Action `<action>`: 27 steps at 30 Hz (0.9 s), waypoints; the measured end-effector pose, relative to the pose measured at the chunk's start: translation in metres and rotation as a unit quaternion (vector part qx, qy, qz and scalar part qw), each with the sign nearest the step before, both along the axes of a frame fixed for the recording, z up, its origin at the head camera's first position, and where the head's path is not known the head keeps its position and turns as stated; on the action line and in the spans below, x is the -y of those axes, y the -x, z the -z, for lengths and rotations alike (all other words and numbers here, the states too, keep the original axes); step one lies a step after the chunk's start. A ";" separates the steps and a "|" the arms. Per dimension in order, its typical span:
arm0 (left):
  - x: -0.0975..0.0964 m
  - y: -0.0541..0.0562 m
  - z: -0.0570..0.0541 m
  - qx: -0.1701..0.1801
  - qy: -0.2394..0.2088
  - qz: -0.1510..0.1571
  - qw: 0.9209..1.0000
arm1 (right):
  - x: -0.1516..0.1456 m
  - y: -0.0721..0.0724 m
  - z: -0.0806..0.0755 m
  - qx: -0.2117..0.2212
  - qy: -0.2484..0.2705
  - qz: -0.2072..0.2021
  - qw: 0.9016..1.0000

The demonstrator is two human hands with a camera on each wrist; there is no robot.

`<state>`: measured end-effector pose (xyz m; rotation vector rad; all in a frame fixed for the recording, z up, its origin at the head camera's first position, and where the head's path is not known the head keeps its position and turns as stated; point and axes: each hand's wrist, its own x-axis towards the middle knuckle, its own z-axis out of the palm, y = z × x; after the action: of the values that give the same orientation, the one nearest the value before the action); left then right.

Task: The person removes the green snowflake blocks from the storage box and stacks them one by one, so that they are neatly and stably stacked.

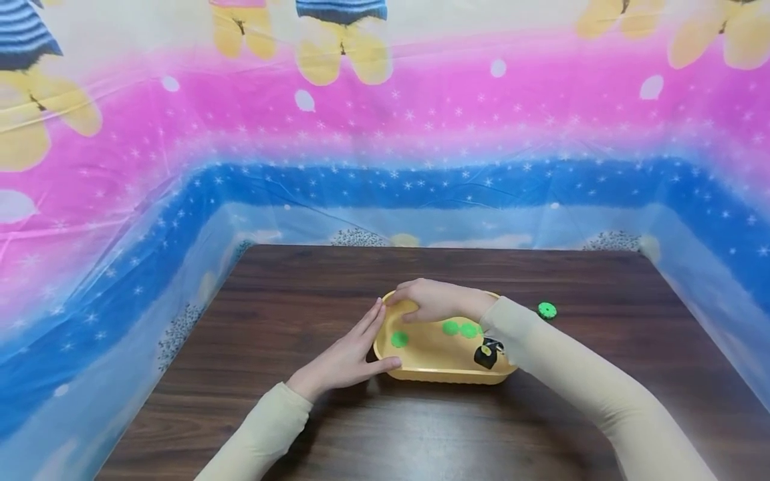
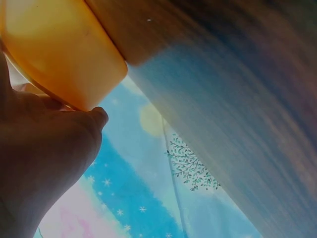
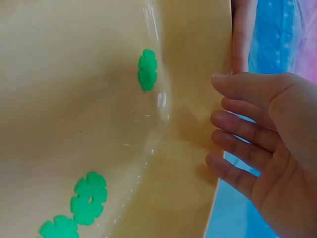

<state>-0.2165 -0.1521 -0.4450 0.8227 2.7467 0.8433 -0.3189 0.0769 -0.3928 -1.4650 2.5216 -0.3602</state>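
We judge the tray (image 1: 433,351) light, stiff, slick; best held by its rim (image 1: 445,369). Left hand (image 1: 341,359) straight-fingered against it; right hand (image 1: 438,299) relaxed, empty.

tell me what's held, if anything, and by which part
Nothing is clearly held: the left hand touches the left end of the yellow plastic tray; the right hand looks empty.

Our left hand (image 1: 343,357) lies against the left end of the yellow tray (image 1: 448,377), fingers straight, thumb at its near rim. Our right arm (image 1: 559,364) crosses its right side, right hand (image 1: 438,300) at its far-left corner, fingers loosely bent.
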 end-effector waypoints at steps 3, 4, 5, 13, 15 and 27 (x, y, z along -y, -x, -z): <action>0.000 -0.001 0.000 0.002 0.001 -0.002 1.000 | 0.004 -0.001 0.005 0.007 0.002 -0.003 1.000; 0.000 -0.001 0.000 0.004 0.003 -0.004 1.000 | 0.006 0.000 0.007 0.009 0.002 -0.007 1.000; 0.001 -0.002 0.000 0.002 -0.001 -0.004 1.000 | 0.008 -0.001 0.009 0.011 0.002 -0.012 1.000; 0.000 -0.003 -0.002 0.014 0.001 -0.006 1.000 | 0.025 -0.002 0.025 0.021 -0.041 -0.063 0.997; 0.001 -0.003 -0.002 0.021 -0.002 -0.007 1.000 | 0.027 -0.001 0.027 0.028 -0.051 -0.059 0.997; -0.001 0.000 -0.001 0.024 -0.010 -0.004 1.000 | 0.030 0.001 0.032 0.044 -0.073 -0.047 0.995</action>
<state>-0.2161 -0.1515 -0.4441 0.7860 2.7065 0.8809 -0.3201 0.0470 -0.4253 -1.4717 2.3484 -0.2154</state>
